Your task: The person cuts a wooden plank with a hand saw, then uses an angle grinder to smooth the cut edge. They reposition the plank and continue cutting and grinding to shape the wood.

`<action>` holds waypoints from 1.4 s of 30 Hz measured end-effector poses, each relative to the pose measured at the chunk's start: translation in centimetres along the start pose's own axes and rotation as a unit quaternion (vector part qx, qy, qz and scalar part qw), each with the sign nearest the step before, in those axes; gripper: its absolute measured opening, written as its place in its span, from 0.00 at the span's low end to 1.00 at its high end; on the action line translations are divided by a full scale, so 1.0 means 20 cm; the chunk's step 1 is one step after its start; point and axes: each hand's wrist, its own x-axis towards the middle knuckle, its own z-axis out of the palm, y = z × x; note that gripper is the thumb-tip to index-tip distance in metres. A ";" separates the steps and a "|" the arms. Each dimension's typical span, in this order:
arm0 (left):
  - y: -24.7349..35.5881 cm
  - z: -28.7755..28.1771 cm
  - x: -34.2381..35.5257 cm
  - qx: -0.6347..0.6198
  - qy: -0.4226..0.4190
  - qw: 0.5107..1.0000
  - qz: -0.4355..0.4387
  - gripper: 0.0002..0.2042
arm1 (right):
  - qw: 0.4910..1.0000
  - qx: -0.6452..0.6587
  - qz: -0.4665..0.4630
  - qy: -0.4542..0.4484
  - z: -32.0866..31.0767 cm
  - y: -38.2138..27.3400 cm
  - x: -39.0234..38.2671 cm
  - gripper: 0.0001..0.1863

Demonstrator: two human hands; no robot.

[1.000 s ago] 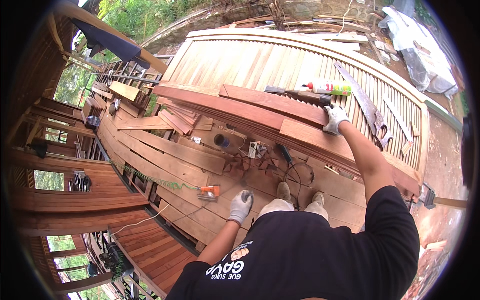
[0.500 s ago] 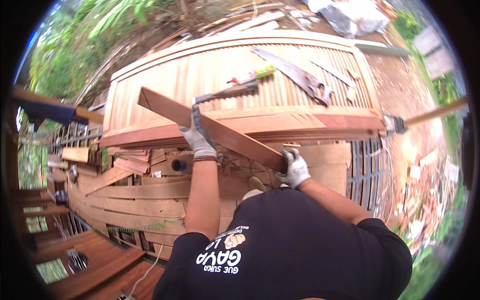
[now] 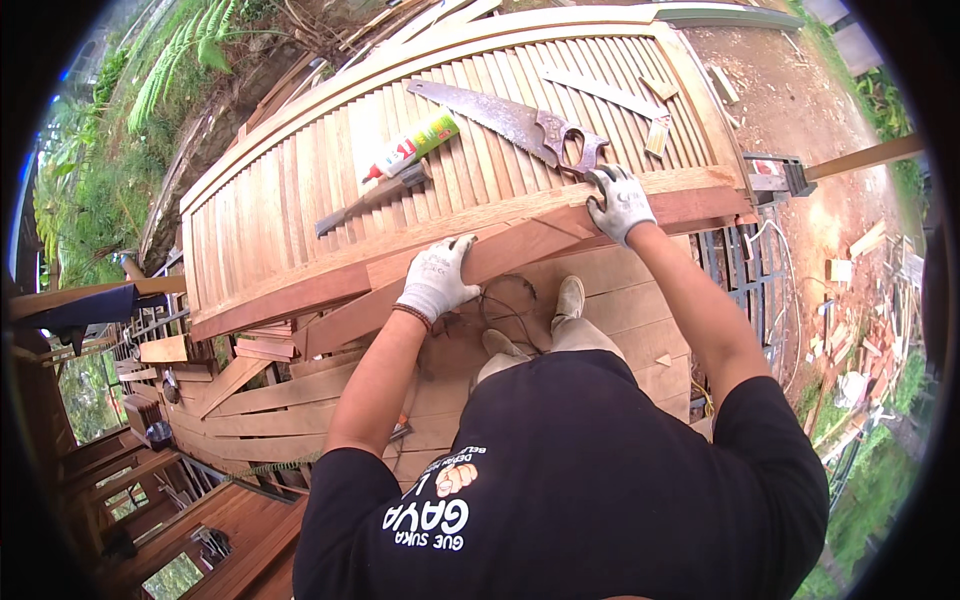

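A long reddish-brown wooden board (image 3: 510, 253) lies slantwise against the near edge of a louvered wooden panel (image 3: 290, 240). My left hand (image 3: 438, 278), in a whitish work glove, is closed around the board near its middle, fingers over the top edge. The gloved right hand (image 3: 621, 205) grips the board's right end, where it meets the panel's edge; its fingertips come close to the handle of a handsaw (image 3: 500, 118). On the slats lie a chisel-like tool (image 3: 375, 198) and a green-and-white glue bottle (image 3: 412, 146) with a red tip.
A metal-bladed try square (image 3: 605, 93) and a small wood piece (image 3: 659, 88) lie at the panel's far right. Below are floor planks (image 3: 270, 400) and a dark cable (image 3: 512, 300) near my feet. Wood scraps (image 3: 868, 240) litter the ground at right.
The board has come down from above the panel to its near edge, its left end now lower. My right hand has moved up and away from my body; the left has shifted its grip.
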 end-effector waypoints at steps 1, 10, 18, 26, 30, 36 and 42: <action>0.02 0.02 0.03 0.014 -0.011 1.000 0.006 0.44 | 0.999 -0.026 -0.029 -0.007 0.00 0.05 0.07 0.27; 0.09 0.04 0.21 0.049 -0.029 0.998 -0.027 0.44 | 0.949 -0.190 -0.138 -0.210 -0.01 0.08 0.41 0.30; 0.13 0.08 0.29 0.032 -0.013 0.998 -0.051 0.43 | 0.962 -0.143 -0.157 -0.174 0.09 0.14 0.49 0.24; 0.13 0.16 0.29 0.047 0.039 0.997 -0.051 0.41 | 0.980 0.165 -0.079 0.074 0.02 0.26 0.41 0.24; 0.13 0.17 0.33 -0.003 0.022 0.999 -0.040 0.41 | 0.942 0.324 0.000 0.087 -0.13 0.31 0.14 0.25; 0.18 0.16 0.32 0.006 0.021 0.999 -0.041 0.42 | 0.737 0.654 0.163 0.042 -0.30 0.45 -0.38 0.22; 0.27 0.16 0.33 0.036 0.055 0.998 -0.021 0.42 | 0.565 0.789 0.243 0.014 -0.35 0.49 -0.79 0.21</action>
